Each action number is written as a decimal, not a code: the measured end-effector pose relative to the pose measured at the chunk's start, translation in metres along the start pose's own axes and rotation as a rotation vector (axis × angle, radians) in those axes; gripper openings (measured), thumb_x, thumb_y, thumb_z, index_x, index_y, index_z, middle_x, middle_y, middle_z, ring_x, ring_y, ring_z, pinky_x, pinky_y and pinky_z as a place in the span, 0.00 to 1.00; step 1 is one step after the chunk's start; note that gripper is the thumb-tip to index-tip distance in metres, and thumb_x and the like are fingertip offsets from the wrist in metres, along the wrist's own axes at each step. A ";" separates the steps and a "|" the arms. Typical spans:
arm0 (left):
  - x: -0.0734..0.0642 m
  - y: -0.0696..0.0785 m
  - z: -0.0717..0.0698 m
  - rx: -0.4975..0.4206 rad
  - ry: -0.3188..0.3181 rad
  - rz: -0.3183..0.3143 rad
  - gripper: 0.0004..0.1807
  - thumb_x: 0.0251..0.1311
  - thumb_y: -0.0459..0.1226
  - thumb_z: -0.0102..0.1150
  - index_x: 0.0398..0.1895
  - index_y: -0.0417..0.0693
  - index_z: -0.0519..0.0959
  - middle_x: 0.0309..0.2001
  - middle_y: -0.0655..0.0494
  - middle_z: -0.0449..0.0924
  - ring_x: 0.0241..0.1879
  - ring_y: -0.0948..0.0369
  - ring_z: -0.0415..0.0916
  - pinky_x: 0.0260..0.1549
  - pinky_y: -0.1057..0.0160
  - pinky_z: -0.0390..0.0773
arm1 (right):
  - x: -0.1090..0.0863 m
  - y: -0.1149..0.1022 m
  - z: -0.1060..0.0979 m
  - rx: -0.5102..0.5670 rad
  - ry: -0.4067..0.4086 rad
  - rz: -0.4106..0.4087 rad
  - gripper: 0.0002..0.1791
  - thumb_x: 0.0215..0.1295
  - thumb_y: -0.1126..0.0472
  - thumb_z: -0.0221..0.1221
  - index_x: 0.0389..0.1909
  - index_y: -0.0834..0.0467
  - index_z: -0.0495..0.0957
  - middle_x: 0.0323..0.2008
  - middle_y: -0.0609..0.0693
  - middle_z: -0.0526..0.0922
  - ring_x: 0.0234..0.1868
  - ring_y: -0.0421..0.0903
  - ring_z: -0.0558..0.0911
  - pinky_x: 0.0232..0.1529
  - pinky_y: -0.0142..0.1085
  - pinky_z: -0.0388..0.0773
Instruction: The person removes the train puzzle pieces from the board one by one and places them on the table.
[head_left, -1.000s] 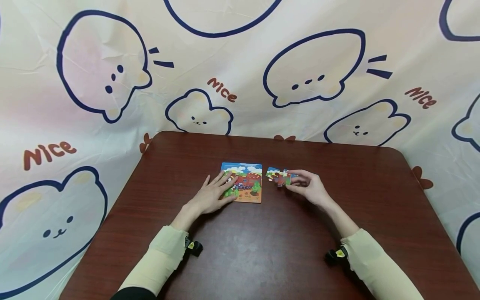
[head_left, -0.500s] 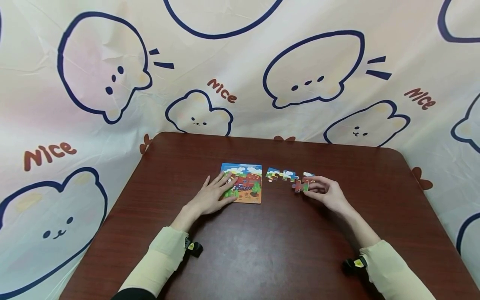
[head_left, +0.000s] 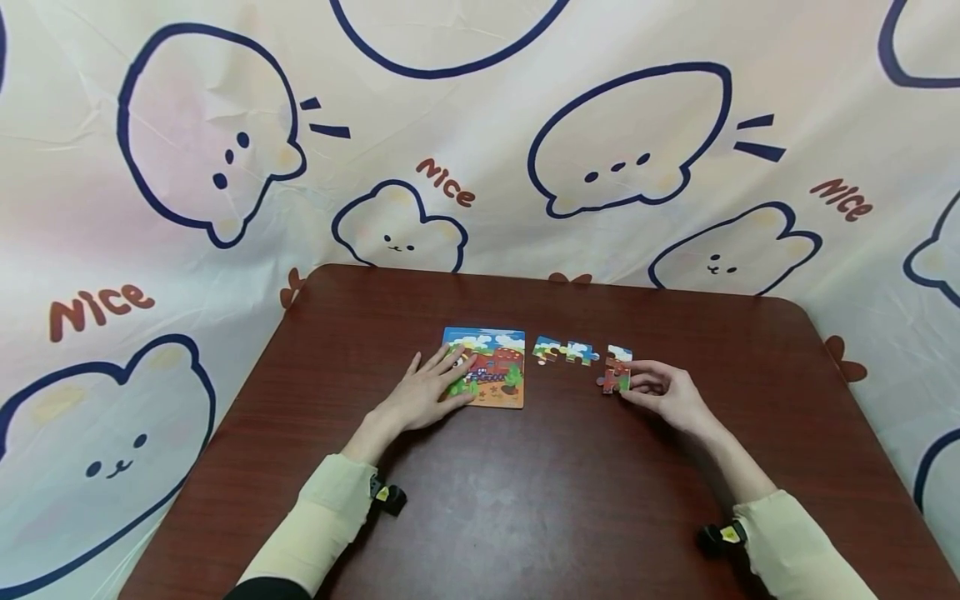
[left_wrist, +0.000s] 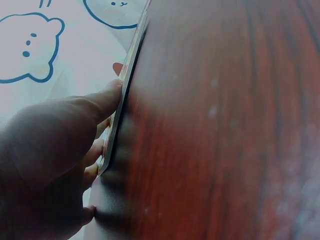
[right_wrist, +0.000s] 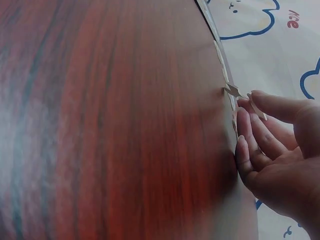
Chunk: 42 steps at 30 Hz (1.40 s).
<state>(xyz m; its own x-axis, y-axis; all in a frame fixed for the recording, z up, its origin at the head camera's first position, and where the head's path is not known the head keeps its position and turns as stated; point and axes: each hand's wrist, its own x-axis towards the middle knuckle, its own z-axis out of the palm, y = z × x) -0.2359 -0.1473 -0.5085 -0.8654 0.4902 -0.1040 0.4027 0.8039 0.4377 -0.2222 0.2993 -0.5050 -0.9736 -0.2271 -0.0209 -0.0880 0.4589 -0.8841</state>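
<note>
My left hand (head_left: 425, 390) lies with spread fingers across the left side of a colourful picture board (head_left: 495, 387), which shows a train under a blue sky. In the left wrist view its thumb (left_wrist: 107, 97) rests on the board's edge. Over on the right, my right hand (head_left: 671, 398) pinches a red and green puzzle piece (head_left: 613, 382) between thumb and fingers. That piece sits just below another puzzle piece (head_left: 618, 352) with white and blue on it; whether the two are joined I cannot tell. In the right wrist view the pinched piece (right_wrist: 257, 107) appears tilted.
Between the board and my right hand lie joined-looking puzzle pieces (head_left: 566, 351) with sky and clouds. Everything rests on a dark brown wooden table (head_left: 525, 500). A printed cloth (head_left: 495, 125) hangs behind the table's far edge.
My right hand has carried the red and green piece rightward, away from the sky pieces, to below the separate piece at the right. The left hand has stayed on the board.
</note>
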 end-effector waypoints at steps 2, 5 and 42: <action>0.000 0.000 0.000 -0.001 -0.001 -0.001 0.40 0.83 0.57 0.55 0.90 0.57 0.59 0.91 0.50 0.50 0.92 0.44 0.41 0.85 0.26 0.40 | 0.000 0.000 -0.001 -0.009 0.000 0.007 0.28 0.71 0.69 0.71 0.70 0.69 0.79 0.46 0.63 0.93 0.42 0.28 0.87 0.45 0.22 0.81; 0.000 -0.001 0.000 0.003 -0.004 -0.004 0.40 0.83 0.57 0.55 0.90 0.57 0.58 0.91 0.50 0.49 0.92 0.44 0.41 0.86 0.26 0.41 | -0.001 0.001 -0.003 -0.035 0.003 0.010 0.27 0.72 0.67 0.71 0.69 0.69 0.79 0.46 0.63 0.91 0.41 0.30 0.86 0.44 0.23 0.82; -0.001 0.001 0.000 -0.008 0.006 0.002 0.40 0.82 0.57 0.55 0.90 0.57 0.59 0.91 0.50 0.51 0.92 0.44 0.42 0.85 0.26 0.41 | 0.004 -0.002 0.001 -0.396 0.140 -0.154 0.27 0.66 0.68 0.76 0.64 0.67 0.83 0.46 0.60 0.88 0.40 0.48 0.83 0.38 0.29 0.79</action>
<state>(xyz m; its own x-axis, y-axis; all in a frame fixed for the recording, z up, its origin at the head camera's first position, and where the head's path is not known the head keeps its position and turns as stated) -0.2344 -0.1474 -0.5082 -0.8666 0.4894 -0.0977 0.4020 0.8005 0.4446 -0.2252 0.2965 -0.5038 -0.9596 -0.2128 0.1842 -0.2814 0.7284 -0.6247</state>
